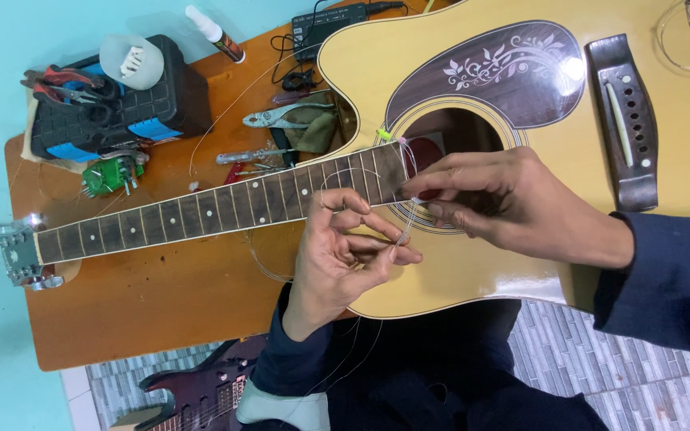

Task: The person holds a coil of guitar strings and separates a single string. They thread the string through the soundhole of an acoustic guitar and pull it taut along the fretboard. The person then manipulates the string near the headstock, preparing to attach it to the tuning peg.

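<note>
Spanning both hands (441,215): thin guitar string (407,227)

Up and left of my left hand (345,255), I see a black plastic case with blue labels (113,108) on the table's far-left end. Beside it, a white bottle with a dark label (215,33) lies tilted. No screens or signs.
</note>
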